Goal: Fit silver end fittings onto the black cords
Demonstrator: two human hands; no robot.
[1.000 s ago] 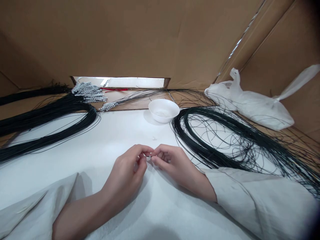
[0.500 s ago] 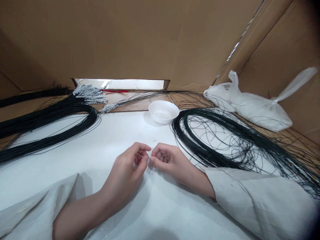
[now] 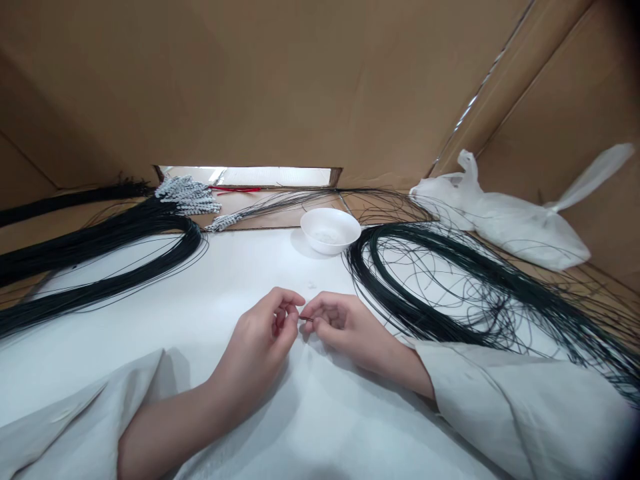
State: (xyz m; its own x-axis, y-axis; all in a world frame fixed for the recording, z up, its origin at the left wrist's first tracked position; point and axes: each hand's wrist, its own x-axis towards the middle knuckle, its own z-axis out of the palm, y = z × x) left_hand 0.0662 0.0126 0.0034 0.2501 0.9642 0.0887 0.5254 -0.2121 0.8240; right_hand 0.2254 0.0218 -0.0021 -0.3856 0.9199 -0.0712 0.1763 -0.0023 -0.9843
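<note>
My left hand [image 3: 265, 333] is closed in a pinch above the white surface, its thumb and forefinger at one end of a thin dark strand [image 3: 305, 319]. Facing it, my right hand [image 3: 347, 327] pinches the same strand from the other side. Only a short length shows between the fingertips; the rest is hidden by the fingers. Just beyond the hands lie a few tiny white pieces [image 3: 312, 285]. Behind them stands a white bowl [image 3: 330, 248] with small whitish pieces at its bottom.
Bundles of dark strands [image 3: 105, 287] curve along the left, with white-and-black wrapped ends [image 3: 186, 195]. Another looped dark bundle [image 3: 420, 313] lies right, beside my sleeve, with loose strands around it. A white plastic bag [image 3: 525, 223] rests at the back right. Cardboard walls [image 3: 250, 87] surround the surface.
More of the dark strand shows between my fingertips, and the right fingers have shifted slightly on it. The whole view has moved a little.
</note>
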